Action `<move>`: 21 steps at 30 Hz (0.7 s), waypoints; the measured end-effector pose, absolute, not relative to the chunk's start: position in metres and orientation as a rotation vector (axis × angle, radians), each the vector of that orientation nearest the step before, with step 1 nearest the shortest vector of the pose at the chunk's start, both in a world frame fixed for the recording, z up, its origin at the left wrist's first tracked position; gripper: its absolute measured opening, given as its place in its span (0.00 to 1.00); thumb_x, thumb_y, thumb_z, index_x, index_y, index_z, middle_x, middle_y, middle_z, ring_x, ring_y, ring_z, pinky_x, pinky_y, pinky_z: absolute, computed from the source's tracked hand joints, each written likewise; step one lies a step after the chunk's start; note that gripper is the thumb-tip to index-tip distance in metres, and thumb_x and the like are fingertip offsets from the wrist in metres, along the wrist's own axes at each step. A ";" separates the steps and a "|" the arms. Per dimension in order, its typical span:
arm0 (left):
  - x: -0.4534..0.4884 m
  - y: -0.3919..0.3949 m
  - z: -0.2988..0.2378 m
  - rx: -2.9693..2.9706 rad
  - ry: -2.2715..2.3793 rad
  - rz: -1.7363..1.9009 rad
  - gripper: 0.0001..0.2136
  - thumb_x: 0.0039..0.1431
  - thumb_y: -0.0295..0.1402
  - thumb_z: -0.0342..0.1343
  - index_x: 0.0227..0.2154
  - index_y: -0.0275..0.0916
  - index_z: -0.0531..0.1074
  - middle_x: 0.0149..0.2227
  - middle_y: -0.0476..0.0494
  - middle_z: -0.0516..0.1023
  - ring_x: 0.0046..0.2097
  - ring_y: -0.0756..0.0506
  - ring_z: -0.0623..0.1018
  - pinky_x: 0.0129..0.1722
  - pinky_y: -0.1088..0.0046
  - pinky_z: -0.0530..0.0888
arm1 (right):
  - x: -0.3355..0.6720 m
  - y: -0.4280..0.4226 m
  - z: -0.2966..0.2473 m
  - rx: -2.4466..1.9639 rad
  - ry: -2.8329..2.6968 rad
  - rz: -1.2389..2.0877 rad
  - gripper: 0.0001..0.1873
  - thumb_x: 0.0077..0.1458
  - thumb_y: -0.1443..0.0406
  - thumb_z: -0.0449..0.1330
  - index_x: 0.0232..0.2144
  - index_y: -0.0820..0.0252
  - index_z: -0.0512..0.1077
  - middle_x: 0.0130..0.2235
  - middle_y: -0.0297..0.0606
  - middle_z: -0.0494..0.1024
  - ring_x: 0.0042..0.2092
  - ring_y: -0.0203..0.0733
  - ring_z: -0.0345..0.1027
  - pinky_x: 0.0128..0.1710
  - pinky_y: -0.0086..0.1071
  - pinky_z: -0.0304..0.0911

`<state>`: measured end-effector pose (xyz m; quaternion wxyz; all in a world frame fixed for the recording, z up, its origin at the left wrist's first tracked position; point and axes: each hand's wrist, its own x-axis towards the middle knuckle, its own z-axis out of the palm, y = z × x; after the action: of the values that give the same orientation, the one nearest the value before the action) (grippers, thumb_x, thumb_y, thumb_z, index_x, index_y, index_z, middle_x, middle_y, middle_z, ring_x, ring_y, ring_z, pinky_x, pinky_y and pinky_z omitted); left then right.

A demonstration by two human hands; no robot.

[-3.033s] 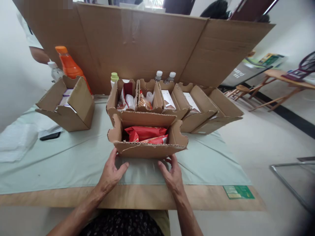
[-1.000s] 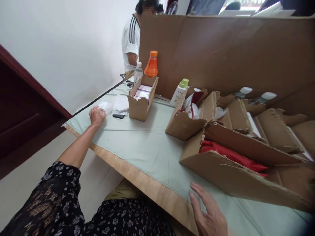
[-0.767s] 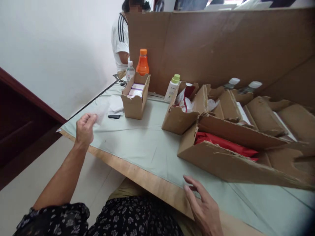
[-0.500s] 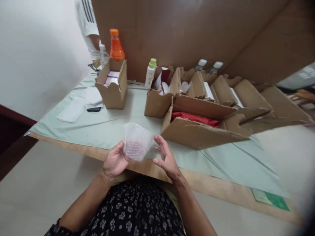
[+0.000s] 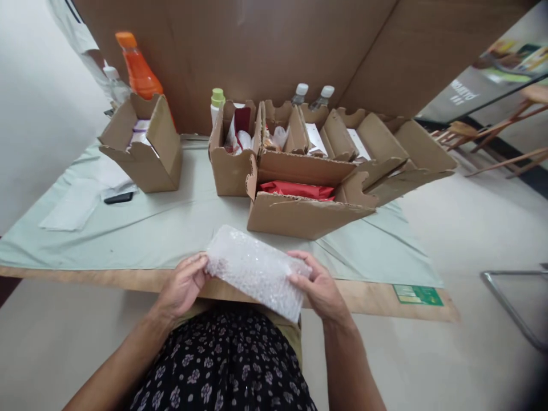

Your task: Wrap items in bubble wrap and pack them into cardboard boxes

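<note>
A clear bubble-wrap bag [image 5: 257, 271] is stretched between my two hands, above the table's front edge. My left hand [image 5: 185, 284] pinches its left end between thumb and fingers. At the right end, my right hand [image 5: 320, 285] grips it with the thumb on top and the fingers behind. The bag is tilted, its right end lower and nearer to me. Whether anything lies inside it I cannot make out. Just beyond the bag stands a long cardboard box [image 5: 310, 220] with red packets [image 5: 297, 190] in it.
Several cardboard bins [image 5: 235, 177] line the back, with small items inside. Another cardboard bin [image 5: 160, 165] stands at left, near an orange bottle [image 5: 141, 71]. White papers [image 5: 71, 205] and a black phone-like object [image 5: 119, 198] lie on the green cloth [image 5: 171, 228]. Wooden stools [image 5: 458, 130] stand at right.
The bubble-wrap bag now extends wide between both hands; before, only my left hand held it. My right hand has closed on its right end. The view has shifted to the right.
</note>
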<state>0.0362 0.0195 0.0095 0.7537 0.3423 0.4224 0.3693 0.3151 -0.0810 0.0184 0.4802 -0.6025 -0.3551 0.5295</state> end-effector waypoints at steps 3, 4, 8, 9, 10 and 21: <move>0.033 0.020 0.004 1.012 1.159 0.839 0.18 0.56 0.43 0.66 0.45 0.37 0.79 0.39 0.42 0.83 0.40 0.43 0.81 0.42 0.65 0.78 | 0.344 -0.069 0.017 -1.878 -1.153 0.868 0.29 0.51 0.48 0.66 0.50 0.58 0.75 0.32 0.38 0.77 0.33 0.47 0.69 0.36 0.39 0.64; 0.030 0.019 0.004 1.127 1.236 0.884 0.20 0.58 0.43 0.64 0.50 0.38 0.77 0.43 0.41 0.82 0.43 0.42 0.81 0.45 0.64 0.78 | 0.351 -0.068 0.014 -2.001 -1.229 0.668 0.28 0.52 0.48 0.65 0.49 0.59 0.76 0.34 0.41 0.79 0.36 0.50 0.70 0.39 0.43 0.65; 0.030 0.013 0.013 1.733 1.324 1.018 0.17 0.64 0.38 0.59 0.54 0.42 0.75 0.53 0.39 0.79 0.54 0.38 0.78 0.57 0.57 0.74 | 0.354 -0.076 0.002 -2.140 -1.319 0.048 0.23 0.62 0.51 0.58 0.50 0.60 0.76 0.45 0.49 0.82 0.47 0.57 0.73 0.51 0.52 0.63; 0.036 0.013 0.015 1.897 1.266 1.019 0.15 0.65 0.36 0.58 0.53 0.43 0.76 0.55 0.39 0.78 0.56 0.38 0.77 0.59 0.55 0.73 | 0.347 -0.078 0.000 -2.101 -1.345 -0.006 0.21 0.65 0.52 0.56 0.50 0.59 0.76 0.46 0.48 0.82 0.48 0.56 0.73 0.52 0.52 0.63; 0.044 0.013 0.016 2.052 1.175 0.991 0.14 0.65 0.34 0.57 0.53 0.44 0.77 0.57 0.39 0.77 0.59 0.37 0.75 0.61 0.54 0.72 | 0.338 -0.078 0.000 -2.052 -1.395 -0.016 0.19 0.67 0.54 0.55 0.51 0.58 0.76 0.47 0.47 0.82 0.49 0.56 0.73 0.53 0.52 0.64; 0.077 0.046 -0.023 2.428 0.822 0.340 0.18 0.65 0.38 0.57 0.56 0.42 0.76 0.67 0.35 0.70 0.69 0.31 0.65 0.68 0.43 0.61 | 0.329 -0.094 -0.040 -1.977 -1.826 0.103 0.17 0.69 0.61 0.54 0.56 0.54 0.75 0.62 0.44 0.76 0.66 0.56 0.64 0.60 0.52 0.59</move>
<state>0.0771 0.0463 -0.0235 0.2742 0.9029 0.3057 0.1266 0.3292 -0.0943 -0.0401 0.2222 -0.7157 -0.6610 0.0374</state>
